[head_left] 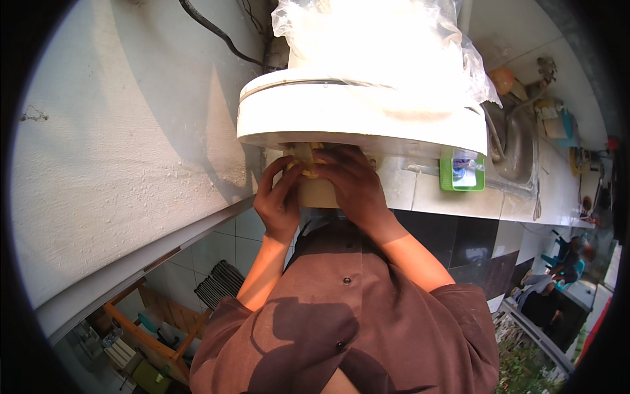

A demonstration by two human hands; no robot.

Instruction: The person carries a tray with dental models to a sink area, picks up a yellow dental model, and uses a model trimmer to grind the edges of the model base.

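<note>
A large white rounded machine or appliance [354, 115] stands in front of me, and its front edge overhangs my hands. Below that edge, my left hand [279, 197] has its thumb and fingers brought together at a small pale yellow object [306, 165]. From the other side, the curled fingers of my right hand [354, 184] touch the same spot. The overhang and the fingers hide much of the object, so its kind is unclear. Between my wrists shows the front of a cream-coloured container or base [317, 196].
Clear plastic sheeting [476, 75], strongly overexposed, covers the machine's top. On the tiled counter [420, 195] to the right are a green basket [462, 187] and a metal sink [525, 157]. A white wall [131, 151] rises at left. People [545, 292] sit far right.
</note>
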